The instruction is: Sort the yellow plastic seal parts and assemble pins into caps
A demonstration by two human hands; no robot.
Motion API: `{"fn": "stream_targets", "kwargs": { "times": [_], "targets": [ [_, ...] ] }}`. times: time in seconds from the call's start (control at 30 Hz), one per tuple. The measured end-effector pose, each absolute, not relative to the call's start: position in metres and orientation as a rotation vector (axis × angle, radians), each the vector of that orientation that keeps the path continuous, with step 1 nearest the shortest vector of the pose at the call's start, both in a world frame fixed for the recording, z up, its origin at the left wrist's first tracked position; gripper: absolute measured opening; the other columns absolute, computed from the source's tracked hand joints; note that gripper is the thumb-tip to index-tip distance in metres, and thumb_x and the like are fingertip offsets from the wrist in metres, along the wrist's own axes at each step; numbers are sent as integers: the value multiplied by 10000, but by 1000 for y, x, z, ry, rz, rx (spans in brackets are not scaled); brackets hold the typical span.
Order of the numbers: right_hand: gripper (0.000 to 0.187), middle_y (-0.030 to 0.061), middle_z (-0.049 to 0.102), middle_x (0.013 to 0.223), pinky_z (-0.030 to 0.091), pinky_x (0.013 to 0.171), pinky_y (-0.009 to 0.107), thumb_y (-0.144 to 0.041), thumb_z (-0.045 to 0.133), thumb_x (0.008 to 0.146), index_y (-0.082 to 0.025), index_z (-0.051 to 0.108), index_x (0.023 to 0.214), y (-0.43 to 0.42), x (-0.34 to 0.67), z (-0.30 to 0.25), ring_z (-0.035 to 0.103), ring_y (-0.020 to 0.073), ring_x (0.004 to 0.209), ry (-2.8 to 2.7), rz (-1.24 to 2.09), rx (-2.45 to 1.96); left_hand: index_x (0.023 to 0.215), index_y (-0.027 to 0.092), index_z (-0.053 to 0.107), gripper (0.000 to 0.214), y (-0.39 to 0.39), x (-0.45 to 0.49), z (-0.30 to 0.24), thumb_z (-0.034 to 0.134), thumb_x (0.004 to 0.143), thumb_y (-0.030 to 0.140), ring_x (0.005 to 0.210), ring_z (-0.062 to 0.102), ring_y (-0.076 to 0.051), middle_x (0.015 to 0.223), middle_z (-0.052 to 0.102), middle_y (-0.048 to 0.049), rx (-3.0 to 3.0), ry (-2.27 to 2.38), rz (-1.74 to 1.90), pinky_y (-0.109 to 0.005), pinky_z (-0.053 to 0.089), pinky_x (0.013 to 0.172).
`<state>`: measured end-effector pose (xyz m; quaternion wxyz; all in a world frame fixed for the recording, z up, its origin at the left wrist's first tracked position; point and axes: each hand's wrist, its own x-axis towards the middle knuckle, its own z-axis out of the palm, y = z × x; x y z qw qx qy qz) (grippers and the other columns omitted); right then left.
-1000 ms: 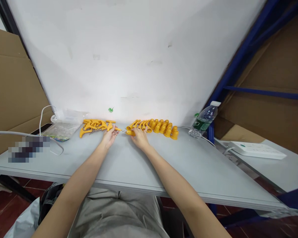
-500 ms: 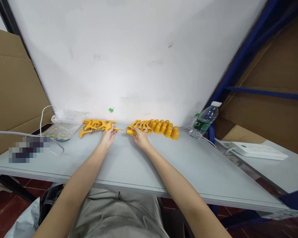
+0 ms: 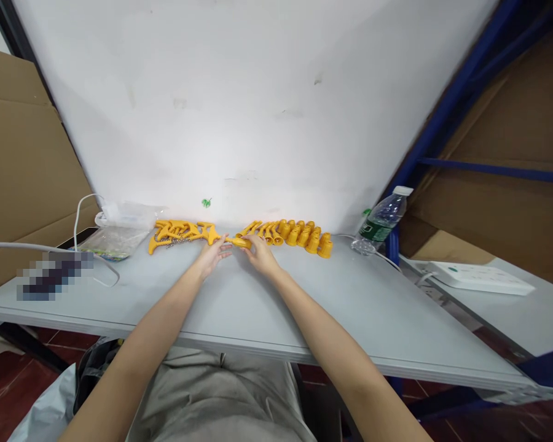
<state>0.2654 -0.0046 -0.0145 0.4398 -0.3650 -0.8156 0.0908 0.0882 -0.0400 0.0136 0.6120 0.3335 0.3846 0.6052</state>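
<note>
Both my hands meet at the far middle of the grey table [image 3: 267,307]. My left hand [image 3: 214,255] pinches a yellow T-shaped plastic piece [image 3: 211,233]. My right hand [image 3: 261,255] pinches a yellow cone-shaped piece [image 3: 242,242], and the two pieces touch end to end between my fingertips. A heap of yellow T-shaped pieces [image 3: 175,232] with small chains lies left of my left hand. A row of several yellow cones [image 3: 299,236] stands right of my right hand, along the white wall.
A clear plastic bag [image 3: 117,236] and a white cable [image 3: 80,215] lie at the far left. A water bottle [image 3: 381,220] stands at the far right edge. A white power strip [image 3: 474,277] rests on the neighbouring table. Cardboard lines both sides.
My left hand has moved right toward my right hand. The gap with the small chain between the two yellow pieces has closed, and the pieces now touch.
</note>
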Motion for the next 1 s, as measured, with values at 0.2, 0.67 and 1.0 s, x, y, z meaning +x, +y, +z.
{"fn": "stream_targets", "kwargs": {
  "times": [0.2, 0.67, 1.0],
  "targets": [
    [269, 133, 661, 1133, 416, 975, 474, -286, 564, 850, -188, 599, 1098, -4, 268, -9, 589, 286, 1082, -1975, 265, -886, 1111, 182, 588, 534, -44, 80, 25, 395, 879, 622, 958, 636, -207, 1251, 584, -108, 797, 985, 1314, -243, 452, 572],
    [265, 130, 638, 1126, 449, 980, 474, -303, 534, 893, -197, 625, 1118, -2, 276, -7, 575, 273, 1094, -1978, 249, -832, 1025, 172, 651, 363, -34, 79, 8, 533, 867, 477, 666, 555, -143, 913, 641, -74, 1292, 1466, 1393, -248, 413, 598],
    [480, 152, 602, 1220, 503, 912, 461, -496, 621, 832, -200, 566, 1206, 3, 284, -3, 606, 263, 1048, -1812, 420, -924, 1402, 239, 505, 570, -48, 70, 12, 559, 835, 223, 798, 567, -193, 776, 601, -20, 1937, 1483, 1360, -303, 440, 899]
  ]
}}
